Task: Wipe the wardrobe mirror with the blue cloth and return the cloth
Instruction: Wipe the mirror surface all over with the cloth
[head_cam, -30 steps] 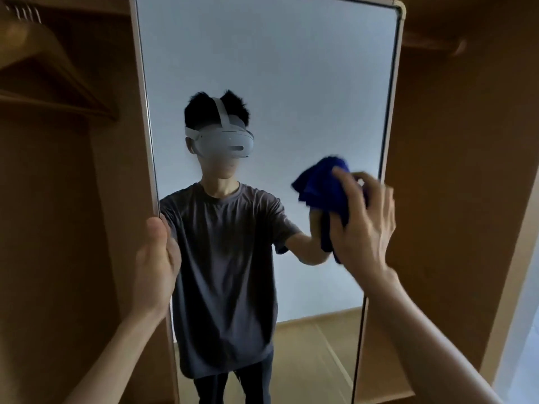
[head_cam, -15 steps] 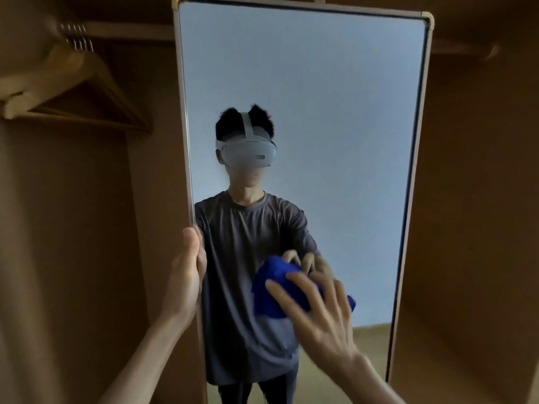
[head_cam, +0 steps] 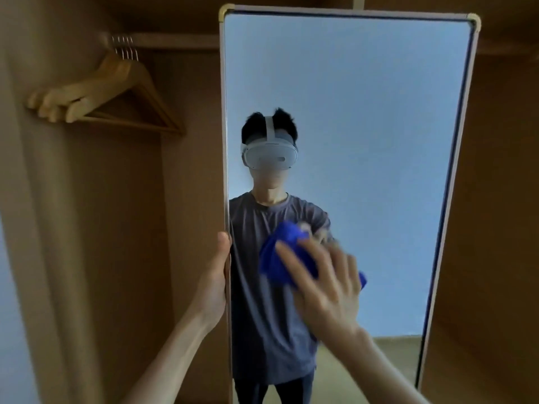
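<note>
Wood panelling of a tan wardrobe [head_cam: 122, 228] fills the space left of the tall rectangular mirror [head_cam: 364, 112], the landmark here. High to the mirror's left, a bunch of pale wooden hangers [head_cam: 116, 91], about four or five by their thin metal hooks, hangs on one wooden rail [head_cam: 175, 40]. The mirror has a slim pale metal frame with two brass-coloured corner caps at the top and a smooth, reflective glass face. At the mirror's left edge, low down, the left hand [head_cam: 217, 275] clasps the frame, thumb on the front side, fingers hidden behind. On the glass, lower centre, one crumpled bright blue cloth [head_cam: 280, 255] of soft fabric lies against the surface. The right hand [head_cam: 326, 281] presses it there with spread, fairly straight fingers, blurred. In the glass shows the person's reflection: one white headset [head_cam: 269, 154], one grey short-sleeved shirt [head_cam: 262, 316], dark trousers. Right of the mirror stands more plain tan wardrobe panel.
</note>
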